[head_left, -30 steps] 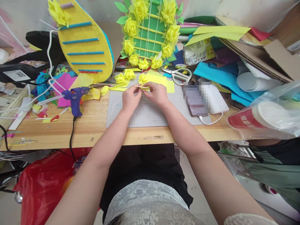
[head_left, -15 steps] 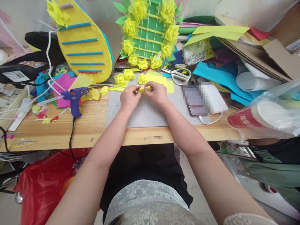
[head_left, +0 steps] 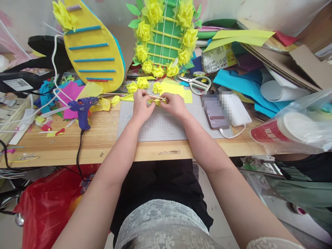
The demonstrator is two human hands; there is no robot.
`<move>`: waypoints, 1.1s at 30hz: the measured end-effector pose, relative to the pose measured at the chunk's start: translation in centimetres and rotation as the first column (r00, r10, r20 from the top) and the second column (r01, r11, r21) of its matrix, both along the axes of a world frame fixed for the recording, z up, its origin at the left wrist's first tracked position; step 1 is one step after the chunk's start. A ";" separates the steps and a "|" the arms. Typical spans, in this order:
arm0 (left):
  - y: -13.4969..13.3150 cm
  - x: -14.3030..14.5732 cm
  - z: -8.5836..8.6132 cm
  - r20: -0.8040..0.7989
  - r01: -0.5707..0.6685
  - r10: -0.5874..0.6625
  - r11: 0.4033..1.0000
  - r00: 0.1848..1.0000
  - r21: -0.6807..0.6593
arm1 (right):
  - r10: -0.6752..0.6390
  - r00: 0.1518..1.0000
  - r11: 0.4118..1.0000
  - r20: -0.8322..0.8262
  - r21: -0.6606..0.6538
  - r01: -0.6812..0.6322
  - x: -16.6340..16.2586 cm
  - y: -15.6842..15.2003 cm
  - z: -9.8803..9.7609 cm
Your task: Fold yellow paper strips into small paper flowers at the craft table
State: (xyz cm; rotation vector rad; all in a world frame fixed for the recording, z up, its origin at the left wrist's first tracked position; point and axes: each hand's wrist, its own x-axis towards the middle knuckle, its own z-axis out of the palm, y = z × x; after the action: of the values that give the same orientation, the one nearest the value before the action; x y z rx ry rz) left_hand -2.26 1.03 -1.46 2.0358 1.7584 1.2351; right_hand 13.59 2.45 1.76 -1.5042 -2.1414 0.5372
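My left hand [head_left: 140,104] and my right hand [head_left: 174,103] meet over the grey cutting mat [head_left: 160,126]. Both pinch a small piece of yellow paper [head_left: 155,101] wound on a thin wooden stick [head_left: 155,97] that lies across between the fingertips. Finished yellow paper flowers [head_left: 137,84] lie just beyond the hands. A sheet of yellow paper [head_left: 174,89] sits behind my right hand.
A purple glue gun [head_left: 83,108] stands left of the mat. Scissors [head_left: 197,83] and a phone [head_left: 215,110] on a cable lie to the right. A green flower-trimmed craft [head_left: 166,36] and a yellow striped board [head_left: 92,45] lean at the back. Coloured felt, cardboard and bagged cups crowd the right.
Both hands have shifted slightly left and nearer, still pinching the yellow paper on the stick; my left fingers have reached further over it.
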 end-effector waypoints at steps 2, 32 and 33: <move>0.3 -0.2 -0.4 -0.009 0.005 -0.005 1.000 1.000 0.001 | 0.016 1.000 1.000 -0.015 -0.022 -0.016 0.1 0.1 0.0; 0.9 0.2 -1.2 0.117 -0.016 0.022 0.999 0.993 -0.050 | 0.127 0.878 0.909 -0.461 -0.300 -0.289 0.4 0.5 0.3; 0.8 0.2 -1.1 0.120 -0.016 0.022 0.999 0.993 -0.049 | 0.128 0.881 0.913 -0.455 -0.293 -0.284 0.4 0.5 0.3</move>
State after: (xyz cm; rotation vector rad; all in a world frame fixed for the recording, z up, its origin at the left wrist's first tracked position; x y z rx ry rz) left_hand -2.06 1.88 -2.56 1.8818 1.7386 1.2800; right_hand 13.98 2.90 2.06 -1.1740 -1.9277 1.2654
